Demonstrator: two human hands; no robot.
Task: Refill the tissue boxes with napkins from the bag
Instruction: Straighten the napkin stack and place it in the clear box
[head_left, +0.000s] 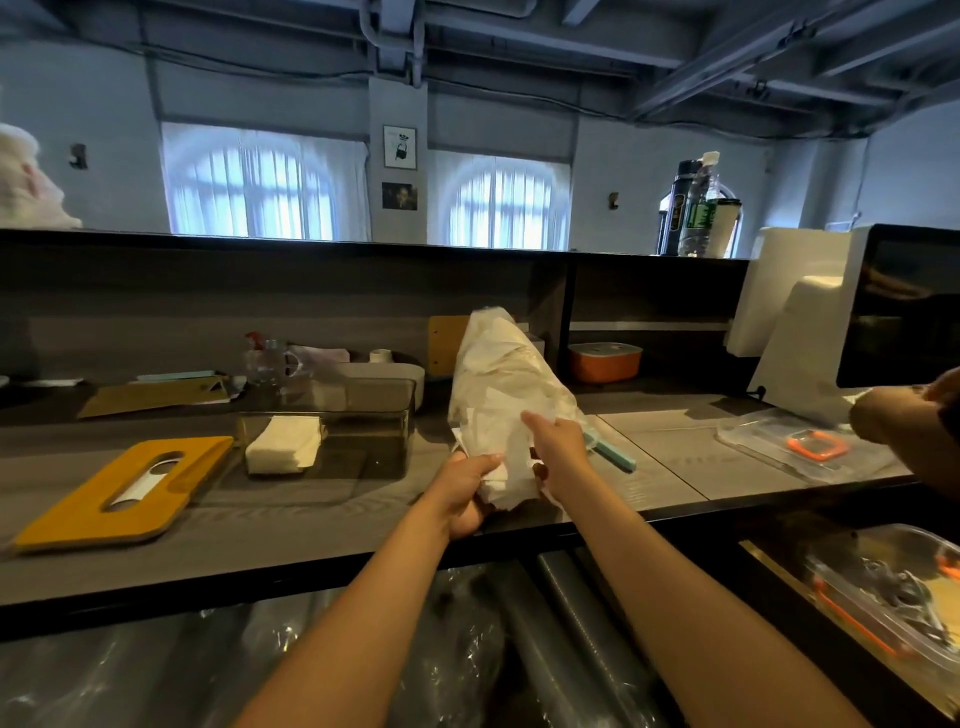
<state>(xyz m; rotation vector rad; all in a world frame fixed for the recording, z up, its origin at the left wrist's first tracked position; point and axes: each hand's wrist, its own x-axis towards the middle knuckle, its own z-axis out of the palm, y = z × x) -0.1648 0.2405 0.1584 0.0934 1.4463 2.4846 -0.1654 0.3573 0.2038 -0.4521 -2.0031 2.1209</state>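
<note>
Grey table near its front edge: left hand (465, 491) grips the napkin bag's (506, 384) mouth, right hand (556, 449) pinches its side, so a hard tug could spill napkins short of the clear box (363, 415).

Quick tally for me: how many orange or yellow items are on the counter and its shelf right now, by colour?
Yellow: 1, the tissue box lid lying flat left of the clear box.
Orange: 2, the lidded container on the shelf and the orange clip on the clear lid at right.
Total: 3.
</note>
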